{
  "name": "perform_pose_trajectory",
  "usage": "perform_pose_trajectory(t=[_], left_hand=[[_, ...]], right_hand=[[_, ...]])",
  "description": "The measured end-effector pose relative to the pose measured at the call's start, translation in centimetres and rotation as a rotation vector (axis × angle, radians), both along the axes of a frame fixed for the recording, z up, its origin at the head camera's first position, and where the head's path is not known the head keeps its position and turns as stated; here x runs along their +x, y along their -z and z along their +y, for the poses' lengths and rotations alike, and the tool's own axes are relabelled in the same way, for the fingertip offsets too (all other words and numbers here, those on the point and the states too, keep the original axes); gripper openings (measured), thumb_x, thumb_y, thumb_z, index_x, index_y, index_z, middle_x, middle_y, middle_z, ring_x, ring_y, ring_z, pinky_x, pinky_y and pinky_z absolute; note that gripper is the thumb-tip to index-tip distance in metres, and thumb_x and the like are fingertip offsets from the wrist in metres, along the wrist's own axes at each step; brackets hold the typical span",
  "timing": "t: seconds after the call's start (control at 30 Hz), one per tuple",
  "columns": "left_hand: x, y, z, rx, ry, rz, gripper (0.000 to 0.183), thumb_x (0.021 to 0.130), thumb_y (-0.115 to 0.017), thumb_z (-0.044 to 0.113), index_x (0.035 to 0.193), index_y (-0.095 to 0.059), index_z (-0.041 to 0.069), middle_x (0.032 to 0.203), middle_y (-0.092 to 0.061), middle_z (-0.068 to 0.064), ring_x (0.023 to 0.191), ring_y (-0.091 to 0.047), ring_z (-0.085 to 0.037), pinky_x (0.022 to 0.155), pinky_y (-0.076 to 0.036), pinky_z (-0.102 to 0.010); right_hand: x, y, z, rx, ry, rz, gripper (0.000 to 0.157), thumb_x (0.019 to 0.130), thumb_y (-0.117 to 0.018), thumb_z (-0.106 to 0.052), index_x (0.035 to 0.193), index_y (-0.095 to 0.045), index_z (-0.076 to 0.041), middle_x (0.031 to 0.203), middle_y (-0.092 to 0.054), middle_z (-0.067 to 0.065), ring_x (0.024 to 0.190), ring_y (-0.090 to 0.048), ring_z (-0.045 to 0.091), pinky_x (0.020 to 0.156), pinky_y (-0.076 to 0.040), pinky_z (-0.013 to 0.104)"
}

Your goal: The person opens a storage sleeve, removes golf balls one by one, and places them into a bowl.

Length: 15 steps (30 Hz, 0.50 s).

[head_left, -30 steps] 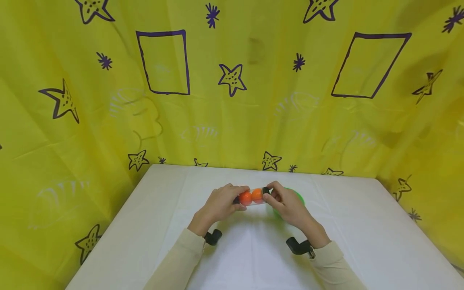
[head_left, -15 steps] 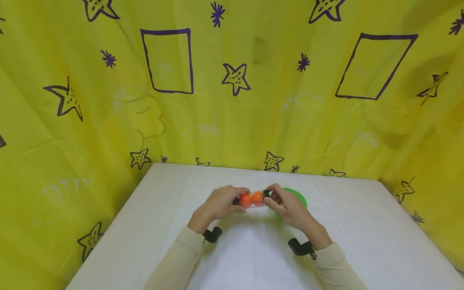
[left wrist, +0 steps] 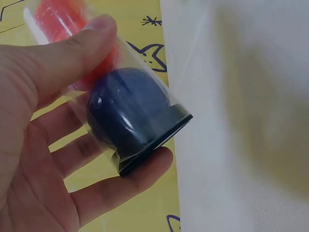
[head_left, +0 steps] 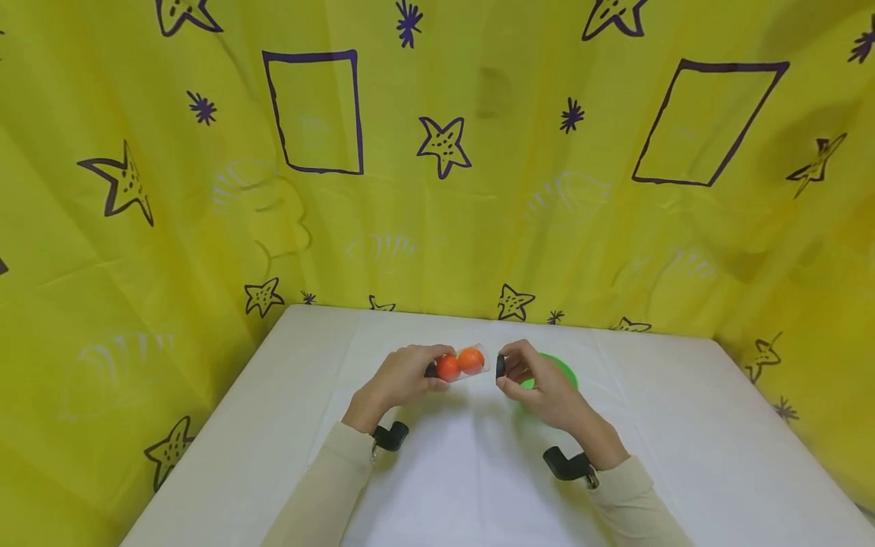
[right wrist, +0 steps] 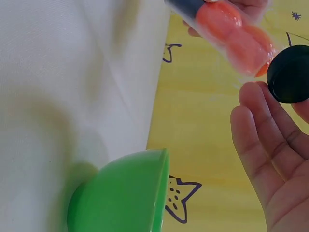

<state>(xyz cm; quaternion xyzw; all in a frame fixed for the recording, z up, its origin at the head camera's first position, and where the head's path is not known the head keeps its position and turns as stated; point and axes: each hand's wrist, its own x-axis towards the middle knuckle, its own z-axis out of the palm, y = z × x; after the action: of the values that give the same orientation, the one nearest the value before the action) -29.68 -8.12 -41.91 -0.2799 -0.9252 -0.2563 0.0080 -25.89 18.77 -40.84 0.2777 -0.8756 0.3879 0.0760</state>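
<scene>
My left hand (head_left: 403,377) grips a clear plastic tube (head_left: 486,358) holding a red ball (head_left: 447,368) and an orange ball (head_left: 471,360). In the left wrist view a dark blue ball (left wrist: 128,104) sits at the tube's black-rimmed end (left wrist: 157,144), one fingertip under that rim. The tube's other end is uncapped and faces right, tilted slightly up. My right hand (head_left: 547,387) pinches a round black cap (head_left: 500,368) between thumb and fingers, a small gap away from the tube. In the right wrist view the cap's hollow side shows.
A green bowl (right wrist: 118,193) stands upright on the white-covered table (head_left: 437,486), just beyond and partly behind my right hand. A yellow curtain (head_left: 437,228) with drawn stars hangs behind the table and along both sides.
The black cap has come off the tube's right end and stays in my right hand. My left hand has shifted left with the tube, whose uncapped end has tipped up.
</scene>
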Motion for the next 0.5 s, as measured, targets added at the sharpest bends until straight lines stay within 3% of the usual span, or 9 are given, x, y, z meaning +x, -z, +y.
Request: perform_pose_trajectory(t=[0.3,0.5], left_hand=[[0.2,-0.5,-0.1,-0.001,-0.069,0.031,0.053,0.088,-0.082,0.025,0.136,-0.063,0.016,0.118,-0.073,-0.002,0.098,-0.065,-0.021,0.088,-0.053,-0.042],[0.4,-0.8,-0.2,0.006,-0.098,0.076,0.052,0.088,-0.082,0.025,0.136,-0.063,0.015,0.121,-0.072,-0.003,0.102,-0.067,-0.023,0.089,-0.054,-0.043]], right_hand=[[0.1,0.3,-0.6,0.004,-0.042,-0.076,0.026,0.091,-0.069,-0.013,0.113,-0.057,-0.008,0.093,-0.067,-0.002,0.084,-0.061,0.007,0.076,-0.055,0.025],[-0.1,1.2,-0.9,0.064,-0.076,-0.126,0.028,0.090,-0.070,-0.014,0.116,-0.062,-0.009,0.091,-0.068,-0.004,0.084,-0.061,0.006,0.074,-0.054,0.024]])
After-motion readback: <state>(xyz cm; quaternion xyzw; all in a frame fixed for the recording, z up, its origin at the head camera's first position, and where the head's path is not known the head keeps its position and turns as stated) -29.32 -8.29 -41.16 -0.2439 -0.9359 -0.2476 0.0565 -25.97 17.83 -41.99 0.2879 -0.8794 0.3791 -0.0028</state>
